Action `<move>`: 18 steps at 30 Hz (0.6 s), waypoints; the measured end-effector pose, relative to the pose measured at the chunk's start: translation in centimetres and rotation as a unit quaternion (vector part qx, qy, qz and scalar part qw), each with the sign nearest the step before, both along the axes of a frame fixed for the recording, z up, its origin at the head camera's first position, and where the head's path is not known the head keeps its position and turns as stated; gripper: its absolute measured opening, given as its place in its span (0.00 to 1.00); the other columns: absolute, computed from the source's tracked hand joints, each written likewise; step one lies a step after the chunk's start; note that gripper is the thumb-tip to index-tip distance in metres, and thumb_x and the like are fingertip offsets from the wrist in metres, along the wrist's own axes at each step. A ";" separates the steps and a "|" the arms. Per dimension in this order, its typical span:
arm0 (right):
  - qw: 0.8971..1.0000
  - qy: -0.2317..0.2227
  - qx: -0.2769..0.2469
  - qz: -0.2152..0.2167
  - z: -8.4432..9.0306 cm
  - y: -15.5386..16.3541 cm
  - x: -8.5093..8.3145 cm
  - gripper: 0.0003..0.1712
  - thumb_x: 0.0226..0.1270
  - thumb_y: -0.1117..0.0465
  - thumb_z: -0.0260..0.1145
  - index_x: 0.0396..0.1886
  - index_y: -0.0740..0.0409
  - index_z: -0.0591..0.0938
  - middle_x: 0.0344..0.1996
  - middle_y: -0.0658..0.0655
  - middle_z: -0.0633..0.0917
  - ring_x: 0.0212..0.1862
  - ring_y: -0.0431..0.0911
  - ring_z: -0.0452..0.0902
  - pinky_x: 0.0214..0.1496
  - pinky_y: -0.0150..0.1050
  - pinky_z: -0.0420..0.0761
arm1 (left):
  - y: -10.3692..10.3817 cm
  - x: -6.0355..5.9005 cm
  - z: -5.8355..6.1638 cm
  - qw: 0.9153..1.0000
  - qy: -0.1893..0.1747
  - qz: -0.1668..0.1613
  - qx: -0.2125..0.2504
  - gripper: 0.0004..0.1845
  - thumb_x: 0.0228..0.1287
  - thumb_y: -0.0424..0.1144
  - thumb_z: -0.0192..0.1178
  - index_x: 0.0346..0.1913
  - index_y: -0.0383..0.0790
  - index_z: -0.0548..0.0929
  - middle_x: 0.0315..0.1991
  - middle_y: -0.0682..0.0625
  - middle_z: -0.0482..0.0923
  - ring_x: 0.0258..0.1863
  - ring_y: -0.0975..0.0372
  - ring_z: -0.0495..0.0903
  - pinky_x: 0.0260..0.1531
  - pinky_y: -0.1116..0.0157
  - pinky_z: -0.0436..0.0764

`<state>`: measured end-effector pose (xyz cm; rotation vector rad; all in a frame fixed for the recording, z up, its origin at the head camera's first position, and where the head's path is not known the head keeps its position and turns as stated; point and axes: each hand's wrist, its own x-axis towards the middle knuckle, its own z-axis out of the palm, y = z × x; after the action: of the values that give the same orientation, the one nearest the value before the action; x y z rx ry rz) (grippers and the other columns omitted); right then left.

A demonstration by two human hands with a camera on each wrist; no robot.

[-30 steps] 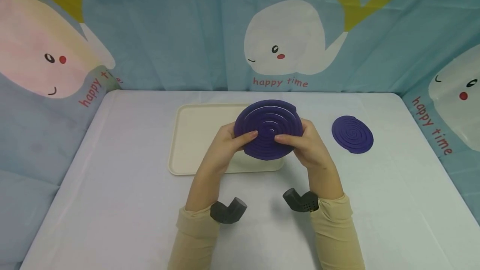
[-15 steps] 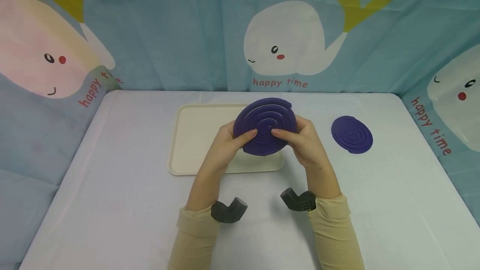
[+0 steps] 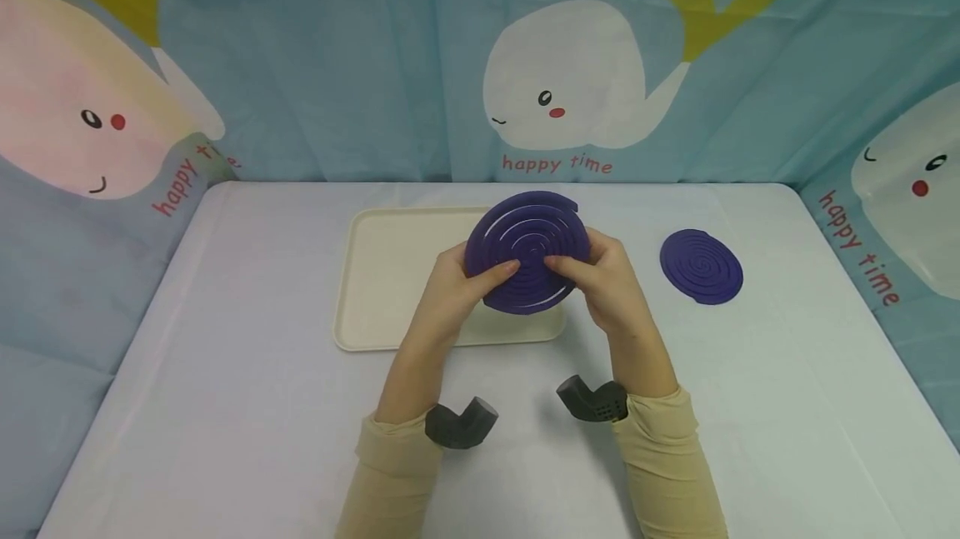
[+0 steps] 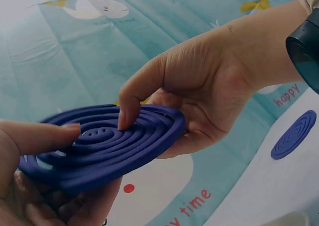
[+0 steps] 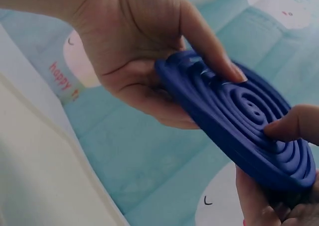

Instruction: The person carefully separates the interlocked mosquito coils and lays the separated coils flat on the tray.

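Observation:
Both hands hold up a round purple spiral coaster (image 3: 528, 227), its face tilted toward the head camera. My left hand (image 3: 450, 289) grips its left side, thumb on the front near the centre and fingers behind. On the opposite side my right hand (image 3: 611, 285) pinches it the same way. In the left wrist view narrow gaps show between the rings of the coaster (image 4: 144, 146), and small holes mark its centre. A second purple spiral coaster (image 3: 701, 267) lies flat on the table to the right of the hands.
A cream rectangular tray (image 3: 375, 281) lies on the white table (image 3: 225, 397), partly behind the left hand and the held coaster. A blue curtain (image 3: 337, 64) with whale prints rises along the table's back edge. Dark wrist cameras (image 3: 461, 424) sit at both cuffs.
The right hand has shifted slightly left, and the held coaster has moved a little up and left with its right edge drawn in. Gaps show between its rings at the bottom now.

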<state>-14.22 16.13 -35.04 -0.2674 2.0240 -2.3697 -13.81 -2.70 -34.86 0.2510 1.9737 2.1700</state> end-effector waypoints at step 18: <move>0.997 -0.002 0.032 -0.076 -0.3 -1.2 0.1 0.19 0.50 0.80 0.60 0.45 0.82 0.74 0.30 0.49 0.84 0.34 0.41 0.81 0.37 0.33 0.82 | -0.2 -0.1 -0.2 0.999 0.016 -0.037 0.003 0.26 0.60 0.31 0.59 0.62 0.28 0.69 0.55 0.36 0.76 0.54 0.51 0.76 0.56 0.58 0.74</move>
<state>-14.17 14.95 -35.30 -0.1103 2.1871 -2.3817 -13.90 -2.90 -35.05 0.3551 1.9421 2.1398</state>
